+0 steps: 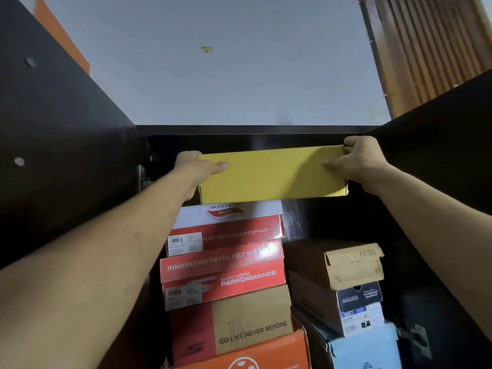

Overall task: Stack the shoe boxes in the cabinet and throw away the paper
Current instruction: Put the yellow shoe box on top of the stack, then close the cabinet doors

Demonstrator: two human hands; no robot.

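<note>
Atop the left stack, yellow box [273, 175], left hand [195, 170] and right hand [358, 162] gripping its ends

yellow shoe box [271, 175], level, topping left stack

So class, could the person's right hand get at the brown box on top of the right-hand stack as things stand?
Probably not yet: the right hand and left hand both grip the yellow box. Above the brown box, though, the space looks open.

both arms reach up and forward, left hand [195, 167] and right hand [356, 162] each closed in a grip
</note>
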